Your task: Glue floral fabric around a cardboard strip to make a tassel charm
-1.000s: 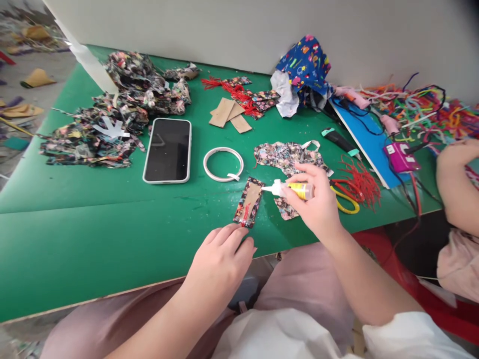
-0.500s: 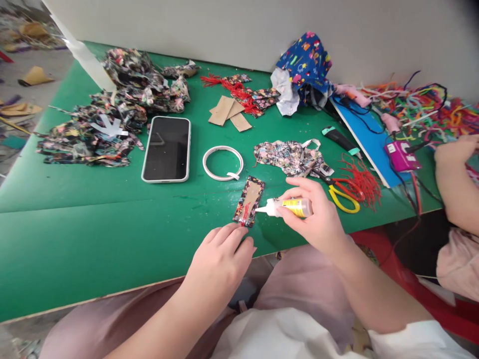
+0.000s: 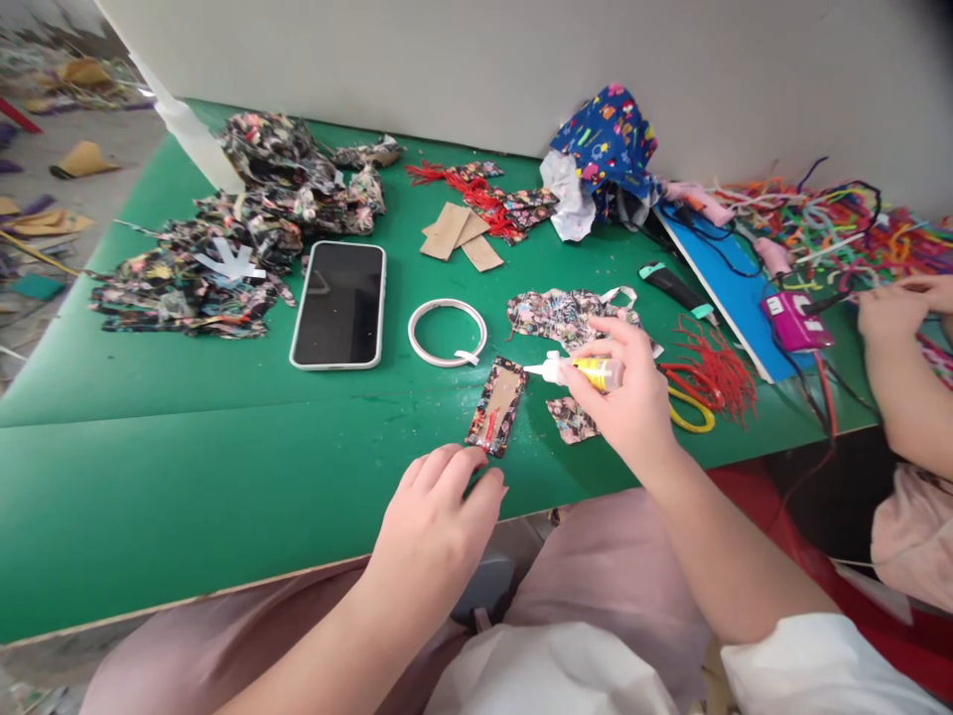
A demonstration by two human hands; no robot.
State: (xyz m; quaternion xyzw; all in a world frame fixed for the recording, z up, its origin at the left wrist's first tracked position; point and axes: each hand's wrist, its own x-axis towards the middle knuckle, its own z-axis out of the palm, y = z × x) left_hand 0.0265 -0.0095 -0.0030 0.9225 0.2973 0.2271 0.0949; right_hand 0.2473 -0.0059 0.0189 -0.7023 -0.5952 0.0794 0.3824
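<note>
My right hand (image 3: 629, 392) is closed around a small glue bottle (image 3: 596, 373) with a yellow label, held sideways. The white nozzle points left, close to the upper right edge of a fabric-covered cardboard piece (image 3: 507, 390). That piece lies on the table, bare brown cardboard in the middle, dark floral fabric folded round the edges, red threads along its lower part. At its bottom end are the curled fingers of my left hand (image 3: 445, 506), holding it; the fingertips are partly hidden. A floral fabric scrap (image 3: 572, 421) lies beneath my right hand, and a larger floral cloth (image 3: 555, 313) lies behind it.
Around are a tape roll (image 3: 412, 343), a phone (image 3: 339, 308), cardboard pieces (image 3: 445, 230), scissors (image 3: 692, 412), red threads (image 3: 719, 372), a cutter (image 3: 674, 288) and crumpled floral fabric (image 3: 260, 214). At right, a co-worker's hands (image 3: 893, 308) are near a pink box (image 3: 796, 320) with cables.
My right hand has moved the glue bottle up along the cardboard piece, from its lower right side to near its top right corner, uncovering the floral scrap. My left hand stays at the bottom end.
</note>
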